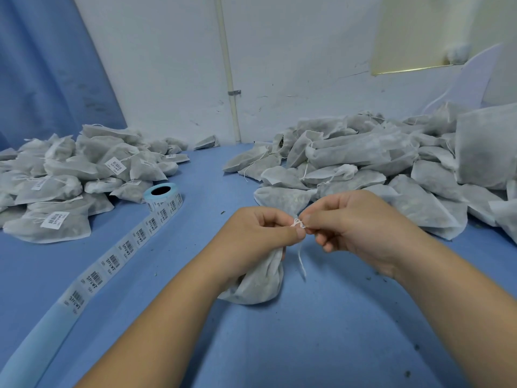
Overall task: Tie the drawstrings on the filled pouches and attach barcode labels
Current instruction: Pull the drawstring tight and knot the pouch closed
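Observation:
A filled white fabric pouch (pixel 258 281) hangs over the blue table, its neck gathered between my hands. My left hand (pixel 260 233) grips the neck and pinches the white drawstring (pixel 298 224). My right hand (pixel 355 219) pinches the same drawstring from the right, fingertips meeting the left thumb at a small knot. One loose string end (pixel 301 261) dangles below the knot. A roll of barcode labels (pixel 163 198) stands at the centre left, its strip (pixel 112 264) unrolled toward the front left edge.
A heap of pouches with barcode labels (pixel 64 180) fills the left of the blue table (pixel 321 331). A larger heap of pouches without labels (pixel 377 169) covers the right side up to the white wall. Small dark crumbs dot the table at the right.

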`<control>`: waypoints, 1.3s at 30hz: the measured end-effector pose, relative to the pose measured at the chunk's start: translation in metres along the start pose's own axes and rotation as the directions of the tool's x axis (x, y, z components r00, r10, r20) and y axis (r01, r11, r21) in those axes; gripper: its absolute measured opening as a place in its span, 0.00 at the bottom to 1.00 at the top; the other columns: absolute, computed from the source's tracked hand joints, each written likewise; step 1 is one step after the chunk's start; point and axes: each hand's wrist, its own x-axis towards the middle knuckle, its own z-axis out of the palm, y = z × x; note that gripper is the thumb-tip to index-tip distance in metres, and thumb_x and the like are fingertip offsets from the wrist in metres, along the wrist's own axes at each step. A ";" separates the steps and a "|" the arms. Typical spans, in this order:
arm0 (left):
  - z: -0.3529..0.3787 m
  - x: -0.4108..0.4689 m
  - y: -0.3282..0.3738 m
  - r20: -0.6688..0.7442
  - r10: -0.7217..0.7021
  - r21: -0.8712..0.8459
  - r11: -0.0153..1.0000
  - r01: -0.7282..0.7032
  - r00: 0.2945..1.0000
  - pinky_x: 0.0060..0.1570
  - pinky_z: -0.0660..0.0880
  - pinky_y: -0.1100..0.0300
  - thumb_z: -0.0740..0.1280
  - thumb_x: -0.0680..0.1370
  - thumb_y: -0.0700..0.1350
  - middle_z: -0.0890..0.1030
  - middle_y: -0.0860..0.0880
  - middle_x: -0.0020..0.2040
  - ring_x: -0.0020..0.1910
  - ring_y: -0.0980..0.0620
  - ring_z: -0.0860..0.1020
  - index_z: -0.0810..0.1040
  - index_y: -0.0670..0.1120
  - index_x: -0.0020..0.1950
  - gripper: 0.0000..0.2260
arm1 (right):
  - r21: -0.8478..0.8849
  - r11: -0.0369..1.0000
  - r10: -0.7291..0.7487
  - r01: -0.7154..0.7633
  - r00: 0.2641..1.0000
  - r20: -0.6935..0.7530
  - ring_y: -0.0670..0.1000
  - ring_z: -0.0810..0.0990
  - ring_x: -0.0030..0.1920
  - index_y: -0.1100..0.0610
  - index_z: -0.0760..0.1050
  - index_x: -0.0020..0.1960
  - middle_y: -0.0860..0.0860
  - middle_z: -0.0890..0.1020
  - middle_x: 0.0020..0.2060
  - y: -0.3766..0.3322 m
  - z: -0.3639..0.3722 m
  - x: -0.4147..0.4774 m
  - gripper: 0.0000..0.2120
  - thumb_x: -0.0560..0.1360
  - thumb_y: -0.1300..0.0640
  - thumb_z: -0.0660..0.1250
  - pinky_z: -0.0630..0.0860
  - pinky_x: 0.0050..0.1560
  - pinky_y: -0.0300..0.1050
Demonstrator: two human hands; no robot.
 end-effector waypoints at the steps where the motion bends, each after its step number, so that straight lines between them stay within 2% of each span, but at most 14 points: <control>1: 0.000 0.000 0.000 0.000 -0.002 -0.005 1.000 0.002 1.000 0.32 0.73 0.66 0.76 0.73 0.43 0.80 0.51 0.32 0.30 0.56 0.76 0.85 0.51 0.36 0.06 | -0.023 1.000 -0.022 0.021 1.000 -0.013 0.46 0.77 0.28 0.58 0.83 0.36 0.52 0.82 0.31 0.000 0.001 0.000 0.05 0.70 0.63 0.71 0.74 0.31 0.39; 4: -0.001 0.000 0.001 0.005 0.001 -0.021 1.000 -0.001 1.000 0.34 0.74 0.65 0.75 0.73 0.43 0.80 0.51 0.33 0.30 0.56 0.76 0.85 0.51 0.37 0.06 | -0.100 0.989 -0.112 0.107 0.993 -0.047 0.46 0.79 0.28 0.58 0.81 0.40 0.51 0.83 0.30 -0.002 0.004 -0.001 0.02 0.70 0.63 0.72 0.74 0.30 0.39; 6: -0.001 0.000 0.001 -0.005 0.002 -0.026 1.000 -0.003 1.000 0.35 0.74 0.64 0.75 0.73 0.43 0.80 0.50 0.34 0.31 0.55 0.76 0.85 0.51 0.37 0.06 | -0.191 0.967 -0.183 0.168 0.981 -0.068 0.45 0.80 0.29 0.57 0.79 0.40 0.49 0.82 0.29 -0.002 0.005 -0.001 0.03 0.70 0.63 0.71 0.74 0.30 0.39; 10: 0.000 0.000 0.002 -0.043 0.020 -0.017 1.000 -0.020 0.999 0.34 0.74 0.64 0.76 0.73 0.43 0.80 0.50 0.33 0.30 0.55 0.76 0.84 0.51 0.35 0.07 | -0.396 0.871 -0.328 0.292 0.944 -0.026 0.42 0.73 0.27 0.53 0.79 0.37 0.42 0.80 0.29 -0.002 0.006 -0.003 0.03 0.66 0.60 0.70 0.68 0.29 0.34; 15: 0.003 0.001 0.001 -0.095 0.032 0.000 0.999 -0.032 0.995 0.33 0.73 0.66 0.76 0.73 0.43 0.80 0.52 0.31 0.29 0.57 0.75 0.84 0.51 0.33 0.09 | -0.475 0.813 -0.383 0.336 0.924 -0.002 0.40 0.72 0.26 0.50 0.80 0.37 0.38 0.79 0.29 -0.003 0.006 -0.006 0.05 0.63 0.52 0.68 0.67 0.27 0.30; 18: 0.004 0.001 0.001 -0.105 0.032 0.001 0.999 -0.032 0.994 0.34 0.73 0.65 0.75 0.74 0.44 0.80 0.53 0.31 0.30 0.56 0.75 0.83 0.51 0.32 0.10 | -0.469 0.814 -0.412 0.342 0.910 -0.051 0.40 0.72 0.26 0.49 0.80 0.37 0.37 0.79 0.29 -0.004 0.004 -0.006 0.06 0.62 0.50 0.68 0.68 0.28 0.30; 20: 0.004 0.002 0.001 -0.115 0.033 0.008 0.999 -0.032 0.993 0.33 0.72 0.65 0.75 0.74 0.44 0.79 0.53 0.30 0.29 0.56 0.75 0.82 0.52 0.32 0.11 | -0.457 0.814 -0.441 0.358 0.893 -0.085 0.41 0.72 0.27 0.49 0.80 0.37 0.38 0.77 0.28 -0.005 0.003 -0.007 0.05 0.62 0.50 0.68 0.68 0.29 0.30; 24: 0.004 0.002 0.000 -0.140 0.034 0.028 0.999 -0.031 0.989 0.34 0.72 0.64 0.74 0.74 0.44 0.79 0.54 0.30 0.29 0.56 0.74 0.82 0.51 0.31 0.11 | -0.504 0.754 -0.512 0.422 0.857 -0.049 0.42 0.72 0.30 0.49 0.80 0.34 0.45 0.75 0.28 -0.008 0.004 -0.010 0.03 0.64 0.51 0.68 0.67 0.32 0.31; 26: 0.003 0.002 -0.001 -0.140 0.039 0.037 0.999 -0.035 0.989 0.35 0.71 0.63 0.74 0.74 0.44 0.78 0.54 0.29 0.29 0.57 0.74 0.81 0.51 0.31 0.12 | -0.552 0.719 -0.522 0.422 0.852 -0.028 0.43 0.71 0.31 0.49 0.80 0.34 0.48 0.75 0.28 -0.007 0.006 -0.011 0.04 0.63 0.51 0.68 0.67 0.32 0.35; 29: 0.003 0.003 -0.002 -0.149 0.050 0.045 0.998 -0.043 0.988 0.35 0.71 0.63 0.74 0.74 0.44 0.78 0.54 0.29 0.29 0.57 0.74 0.81 0.51 0.31 0.12 | -0.578 0.722 -0.496 0.381 0.867 -0.048 0.43 0.72 0.31 0.49 0.81 0.34 0.50 0.76 0.28 -0.006 0.008 -0.009 0.05 0.64 0.50 0.67 0.70 0.34 0.40; 35: 0.006 0.005 -0.004 -0.163 0.081 0.059 0.996 -0.072 0.983 0.33 0.71 0.66 0.74 0.74 0.44 0.78 0.54 0.29 0.29 0.57 0.74 0.82 0.51 0.32 0.11 | -0.608 0.722 -0.450 0.329 0.892 -0.051 0.42 0.71 0.31 0.49 0.82 0.35 0.46 0.74 0.26 -0.006 0.008 -0.007 0.09 0.62 0.47 0.65 0.67 0.31 0.37; 39: 0.009 0.005 -0.005 -0.179 0.115 0.141 0.986 -0.090 0.977 0.34 0.69 0.64 0.74 0.73 0.45 0.77 0.53 0.30 0.30 0.57 0.71 0.82 0.50 0.34 0.08 | -0.609 0.727 -0.437 0.317 0.898 -0.056 0.41 0.71 0.29 0.49 0.81 0.33 0.44 0.73 0.24 -0.003 0.007 -0.006 0.04 0.64 0.51 0.68 0.67 0.30 0.34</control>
